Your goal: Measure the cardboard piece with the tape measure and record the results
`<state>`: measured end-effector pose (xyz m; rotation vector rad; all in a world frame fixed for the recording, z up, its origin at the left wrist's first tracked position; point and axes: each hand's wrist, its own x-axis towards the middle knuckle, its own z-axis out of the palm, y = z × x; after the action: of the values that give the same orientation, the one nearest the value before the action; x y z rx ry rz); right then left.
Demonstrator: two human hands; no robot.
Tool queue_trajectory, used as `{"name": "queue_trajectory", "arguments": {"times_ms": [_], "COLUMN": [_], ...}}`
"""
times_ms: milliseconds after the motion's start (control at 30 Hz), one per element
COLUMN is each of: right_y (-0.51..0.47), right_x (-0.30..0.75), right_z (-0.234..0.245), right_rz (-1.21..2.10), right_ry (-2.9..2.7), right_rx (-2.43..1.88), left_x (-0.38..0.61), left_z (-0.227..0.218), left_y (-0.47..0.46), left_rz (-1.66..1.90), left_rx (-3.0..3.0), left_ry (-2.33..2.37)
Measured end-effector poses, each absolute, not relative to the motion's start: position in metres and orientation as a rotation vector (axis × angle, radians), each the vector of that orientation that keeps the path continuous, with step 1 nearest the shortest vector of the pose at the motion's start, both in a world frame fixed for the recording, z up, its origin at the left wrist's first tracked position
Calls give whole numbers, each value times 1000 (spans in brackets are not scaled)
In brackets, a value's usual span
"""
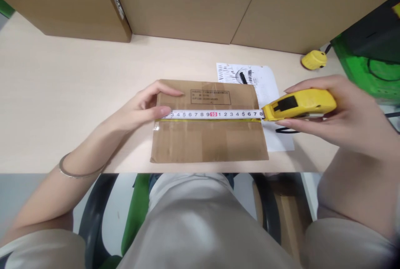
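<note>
A flat brown cardboard box (208, 144), with a printed label frame on top, lies near the desk's front edge. Across its top runs the white blade (215, 114) of a tape measure, pulled out from left to right. My left hand (142, 106) is closed at the box's left edge, its thumb pressing the blade's end and its index finger resting on the box top. The end hook is hidden under the thumb. Just past the right edge, my right hand (350, 106) grips the yellow tape measure case (308, 100), which has a black panel.
Partly under the box is a white sheet (276, 135) with dark marks and a black pen-like item (243, 78). A black loop (286, 130) shows below the case. Behind are large cardboard panels (187, 6), a yellow object (314, 60) and green and black items (359, 61).
</note>
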<state>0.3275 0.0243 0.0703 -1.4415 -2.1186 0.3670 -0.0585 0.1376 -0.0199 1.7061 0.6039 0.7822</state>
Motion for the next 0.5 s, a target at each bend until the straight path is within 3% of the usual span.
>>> {"name": "queue_trajectory", "arguments": {"times_ms": [333, 500], "right_y": [86, 98], "right_x": [184, 178], "right_z": [97, 105], "right_rz": [493, 669], "right_ry": [-2694, -2640], "right_rx": [-1142, -949], "left_x": [-46, -55], "left_z": [-26, -12], "left_y": [147, 136], "left_rz": [828, 1036], "left_rx": [1458, 1638], "left_ry": [594, 833]}}
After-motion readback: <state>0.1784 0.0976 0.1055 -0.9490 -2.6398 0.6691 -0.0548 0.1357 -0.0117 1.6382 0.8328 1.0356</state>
